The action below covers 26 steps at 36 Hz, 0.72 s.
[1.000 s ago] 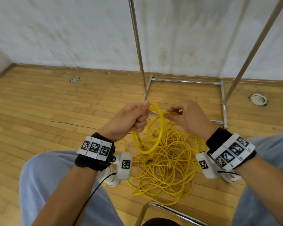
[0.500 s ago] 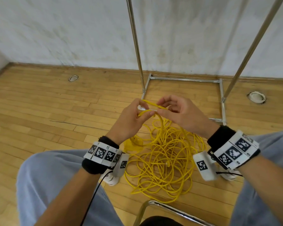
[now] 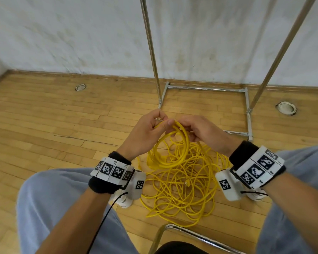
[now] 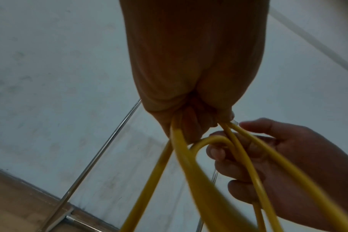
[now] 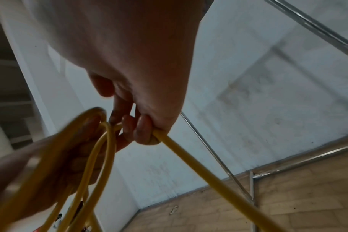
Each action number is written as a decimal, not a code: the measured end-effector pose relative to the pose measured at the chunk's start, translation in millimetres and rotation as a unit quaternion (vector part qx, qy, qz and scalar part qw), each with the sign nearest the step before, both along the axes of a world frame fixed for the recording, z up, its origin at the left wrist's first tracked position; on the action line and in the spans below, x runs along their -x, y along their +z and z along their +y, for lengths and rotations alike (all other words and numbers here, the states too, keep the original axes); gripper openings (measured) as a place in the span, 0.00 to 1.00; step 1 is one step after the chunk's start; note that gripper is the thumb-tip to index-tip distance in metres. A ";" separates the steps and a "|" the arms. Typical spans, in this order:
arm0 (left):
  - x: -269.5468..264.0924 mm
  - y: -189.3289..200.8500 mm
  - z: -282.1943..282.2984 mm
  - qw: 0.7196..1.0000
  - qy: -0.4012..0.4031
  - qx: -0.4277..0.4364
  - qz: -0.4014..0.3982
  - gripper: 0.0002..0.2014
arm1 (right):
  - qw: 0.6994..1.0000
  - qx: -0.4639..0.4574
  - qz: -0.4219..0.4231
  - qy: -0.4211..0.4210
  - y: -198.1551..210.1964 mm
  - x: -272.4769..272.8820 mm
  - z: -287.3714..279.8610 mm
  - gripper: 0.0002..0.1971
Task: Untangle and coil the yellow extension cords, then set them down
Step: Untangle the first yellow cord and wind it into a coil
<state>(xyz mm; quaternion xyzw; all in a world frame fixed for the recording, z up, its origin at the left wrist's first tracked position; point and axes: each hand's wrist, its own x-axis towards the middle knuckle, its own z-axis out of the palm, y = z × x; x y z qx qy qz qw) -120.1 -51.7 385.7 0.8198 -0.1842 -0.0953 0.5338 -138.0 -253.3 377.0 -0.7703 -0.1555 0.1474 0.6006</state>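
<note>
— Wooden strip flooring [image 3: 44, 125] runs up to a stained white wall [image 3: 62, 33], and a chrome rack frame [image 3: 206, 88] stands against it. What's on the floor?

— A loose tangle of yellow extension cord [image 3: 180, 195] lies between the person's knees, just ahead of a chrome chair rail [image 3: 195, 235]. Two round floor sockets [image 3: 286, 108] sit well apart near the wall.

— And the hands?

— Both are raised above the tangle, close together. The left hand [image 3: 145, 136] is clenched around the top of several hanging loops [image 3: 171, 153]; the left wrist view shows strands coming out from between its curled fingers [image 4: 191, 122].

— The right one?

— The right hand [image 3: 202, 132] has its fingers [image 5: 141, 131] curled round a single strand, which leaves the fist and slants down toward the floor. Its fingertips sit just beside the left hand's loops.

— Anything on the wrists?

— Black bands with white tag blocks [image 3: 114, 170] on each.
</note>
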 end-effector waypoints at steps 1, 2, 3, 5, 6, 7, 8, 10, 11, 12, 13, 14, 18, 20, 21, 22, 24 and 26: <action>0.3 -0.1 0.1 1.000 0.000 -0.004 -0.002 0.14 | 1.000 0.003 -0.008 0.007 0.0 0.7 2.0 0.26; 0.5 -0.5 0.4 1.000 0.001 -0.007 -0.004 0.14 | 1.000 0.009 -0.017 0.016 -1.0 1.3 2.9 0.26; 0.7 -1.0 1.0 1.000 0.001 -0.008 -0.005 0.14 | 0.999 0.015 -0.024 0.029 -1.4 2.1 3.8 0.25; 0.4 -0.3 1.5 1.000 0.004 -0.006 -0.008 0.18 | 0.997 0.032 -0.034 0.054 -3.8 2.2 5.6 0.26; 0.5 0.4 1.7 1.000 0.004 -0.004 -0.012 0.19 | 0.996 0.039 -0.037 0.067 -5.8 2.1 5.8 0.29; 0.1 0.6 2.0 1.000 0.005 -0.004 -0.015 0.20 | 0.996 0.039 -0.036 0.074 -7.0 2.6 5.6 0.30; -0.9 -0.1 2.6 1.000 0.005 -0.005 -0.017 0.21 | 0.996 0.033 -0.033 0.075 -8.4 2.6 5.4 0.29; -1.9 -0.3 2.7 1.000 0.001 -0.009 -0.013 0.21 | 0.997 0.028 -0.022 0.068 -11.2 2.1 5.0 0.25; -2.0 -1.1 2.3 1.000 -0.002 -0.012 -0.008 0.21 | 0.998 0.025 -0.021 0.057 -12.7 1.9 5.4 0.23; -2.4 -3.2 2.3 1.000 -0.004 -0.016 -0.006 0.20 | 0.999 0.017 -0.021 0.040 -13.0 2.0 5.6 0.22; -2.1 -5.2 1.7 1.000 -0.007 -0.022 -0.008 0.20 | 1.000 0.003 -0.018 0.017 -13.6 1.4 5.5 0.22; -2.1 -8.4 1.6 0.999 -0.012 -0.028 -0.011 0.18 | 1.000 -0.016 -0.009 -0.004 -15.1 0.3 5.0 0.23; -2.3 -12.0 0.2 0.997 -0.028 -0.057 -0.032 0.10 | 0.997 -0.068 -0.010 -0.037 -17.1 -0.5 3.7 0.24; -3.0 -10.3 0.8 0.994 -0.050 -0.080 -0.050 0.14 | 0.995 -0.087 -0.014 -0.051 -16.6 -0.2 3.7 0.19; -2.8 -9.2 1.0 0.993 -0.062 -0.090 -0.054 0.17 | 0.993 -0.102 -0.011 -0.058 -16.7 -0.4 3.9 0.17; -2.5 -8.1 1.3 0.991 -0.069 -0.096 -0.054 0.20 | 0.991 -0.122 0.000 -0.060 -16.7 -0.6 4.3 0.16; -3.8 -8.1 2.4 0.992 -0.065 -0.096 -0.057 0.21 | 0.985 -0.157 0.041 -0.053 -18.0 -2.9 3.7 0.19; -5.4 -6.0 4.4 0.993 -0.035 -0.086 -0.070 0.21 | 0.984 -0.159 0.074 -0.035 -19.2 -4.9 0.6 0.19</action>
